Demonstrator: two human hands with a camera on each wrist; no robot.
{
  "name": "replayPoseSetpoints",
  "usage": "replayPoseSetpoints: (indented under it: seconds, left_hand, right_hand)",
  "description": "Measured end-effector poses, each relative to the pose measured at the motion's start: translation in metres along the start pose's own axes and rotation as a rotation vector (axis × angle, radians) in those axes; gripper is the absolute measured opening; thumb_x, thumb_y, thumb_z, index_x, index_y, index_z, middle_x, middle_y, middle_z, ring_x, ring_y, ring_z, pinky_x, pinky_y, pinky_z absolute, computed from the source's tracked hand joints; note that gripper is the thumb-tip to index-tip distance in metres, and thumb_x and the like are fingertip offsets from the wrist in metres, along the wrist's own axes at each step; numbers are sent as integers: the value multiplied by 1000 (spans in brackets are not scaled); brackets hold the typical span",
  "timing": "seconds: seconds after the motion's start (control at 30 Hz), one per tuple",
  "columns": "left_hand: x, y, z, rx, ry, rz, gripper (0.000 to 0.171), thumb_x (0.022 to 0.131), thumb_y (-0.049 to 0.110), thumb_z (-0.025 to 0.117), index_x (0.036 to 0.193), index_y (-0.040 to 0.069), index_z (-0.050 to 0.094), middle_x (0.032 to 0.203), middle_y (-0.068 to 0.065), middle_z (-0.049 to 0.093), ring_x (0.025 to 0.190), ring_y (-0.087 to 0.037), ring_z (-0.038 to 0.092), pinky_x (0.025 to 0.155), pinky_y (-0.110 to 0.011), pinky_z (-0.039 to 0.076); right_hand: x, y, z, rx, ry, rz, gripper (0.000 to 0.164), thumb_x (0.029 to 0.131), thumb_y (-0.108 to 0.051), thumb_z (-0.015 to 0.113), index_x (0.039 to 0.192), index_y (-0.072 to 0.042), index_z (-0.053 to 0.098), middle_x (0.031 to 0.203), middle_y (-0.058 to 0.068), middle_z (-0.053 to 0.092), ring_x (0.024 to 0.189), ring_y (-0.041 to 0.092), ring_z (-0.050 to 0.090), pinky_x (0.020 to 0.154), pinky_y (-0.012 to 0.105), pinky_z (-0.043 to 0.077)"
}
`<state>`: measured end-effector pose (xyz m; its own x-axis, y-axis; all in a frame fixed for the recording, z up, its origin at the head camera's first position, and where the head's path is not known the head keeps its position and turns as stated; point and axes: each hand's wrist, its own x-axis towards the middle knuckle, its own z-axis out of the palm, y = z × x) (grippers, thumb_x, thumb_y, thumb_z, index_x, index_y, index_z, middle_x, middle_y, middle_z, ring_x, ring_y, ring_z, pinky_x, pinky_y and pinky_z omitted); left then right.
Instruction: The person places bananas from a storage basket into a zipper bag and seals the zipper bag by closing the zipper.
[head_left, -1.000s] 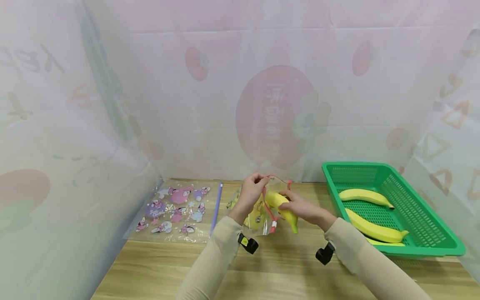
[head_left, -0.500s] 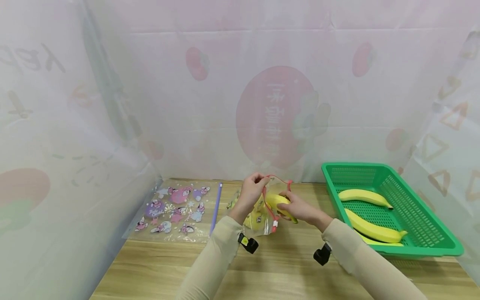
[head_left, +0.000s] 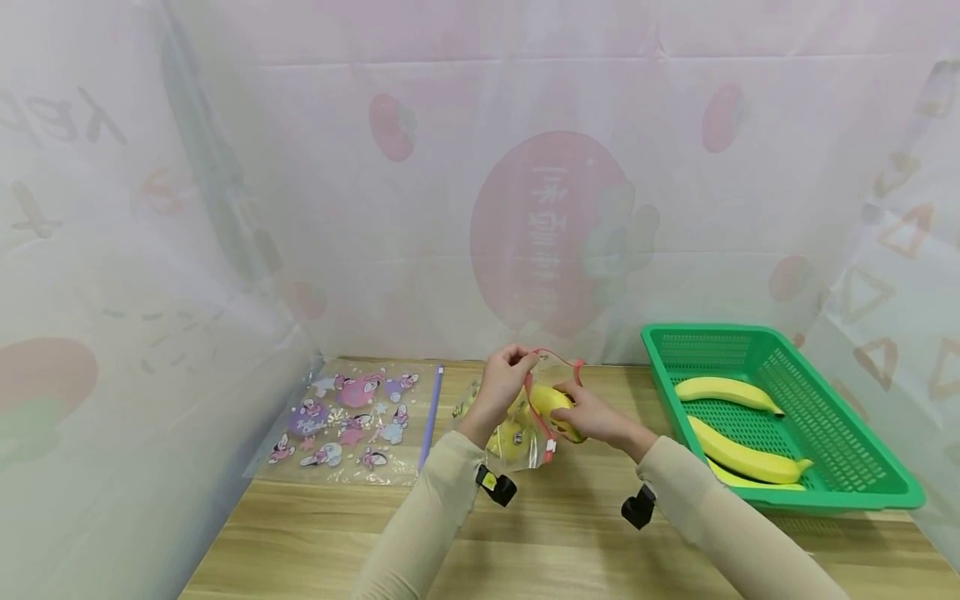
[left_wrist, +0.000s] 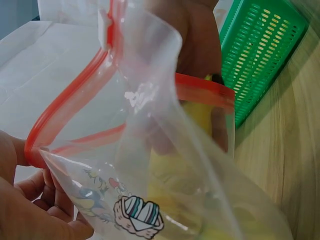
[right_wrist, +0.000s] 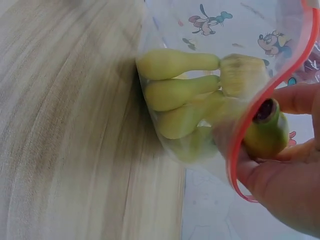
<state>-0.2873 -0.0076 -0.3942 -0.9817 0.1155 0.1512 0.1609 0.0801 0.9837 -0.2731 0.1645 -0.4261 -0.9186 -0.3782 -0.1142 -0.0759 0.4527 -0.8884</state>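
Observation:
My left hand [head_left: 497, 387] pinches the red zip edge of a clear zip bag [head_left: 534, 454] at its far side. The bag's mouth gapes to the right, its white slider hanging near the front. My right hand [head_left: 598, 417] grips a yellow banana [head_left: 551, 402], which lies partly inside the mouth. In the right wrist view, the banana's dark, cut tip [right_wrist: 265, 110] points out between thumb and fingers. Deeper in the bag sits a bunch of yellow-green fruit [right_wrist: 172, 92] with rounded ends, probably bananas. Cartoon prints cover the bag's film.
To the right stands a green basket [head_left: 832, 498] holding several bananas [head_left: 742, 454]. On the left a second clear printed bag [head_left: 352, 425] with a purple zip [head_left: 432, 417] lies flat on the wooden table [head_left: 525, 542]. White printed sheets rise behind and at both sides.
My right hand has moved left and pushed the banana further into the bag; its near end no longer sticks out below the hand. The left hand keeps its hold on the edge.

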Motion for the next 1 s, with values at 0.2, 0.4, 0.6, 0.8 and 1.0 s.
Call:
replayPoseSetpoints:
  seconds: [0.2, 0.4, 0.6, 0.8, 1.0]
  left_hand:
    - [1, 0, 3, -27, 3, 6, 16, 94, 16, 59, 88, 1, 62, 81, -12, 55, 63, -12, 48, 55, -24, 39]
    - [0, 2, 5, -25, 8, 29, 16, 94, 14, 58, 86, 0, 62, 76, -8, 53, 62, -12, 47, 52, -23, 37]
    - [0, 4, 6, -29, 18, 17, 16, 93, 13, 59, 88, -1, 63, 83, -13, 56, 65, -12, 48, 55, -22, 40]
    - [0, 4, 7, -56, 10, 3, 17, 93, 13, 59, 90, -3, 62, 84, -15, 56, 64, -13, 49, 54, -22, 40]
    - [1, 3, 10, -64, -1, 7, 19, 94, 14, 59, 95, -5, 62, 80, -3, 54, 68, -11, 49, 60, -21, 43]
  right_hand:
    - [4, -3, 3, -17, 32, -10, 48, 95, -18, 58, 133, 4, 39, 110, 18, 53, 84, 24, 59, 56, 32, 48]
    - [11, -3, 10, -51, 90, -50, 43, 93, -17, 62, 126, 4, 43, 108, 18, 55, 80, 21, 59, 62, 34, 51]
    - [15, -2, 11, -88, 104, -103, 46, 94, -16, 59, 134, 0, 44, 129, 22, 49, 107, 35, 55, 75, 39, 52]
    - [16, 0, 10, -32, 27, -120, 50, 93, -3, 53, 140, 6, 37, 131, 27, 45, 106, 36, 56, 80, 41, 52]
    - [16, -2, 10, 22, 56, -73, 38, 95, -8, 56, 127, 7, 43, 128, 27, 45, 95, 30, 62, 79, 42, 52]
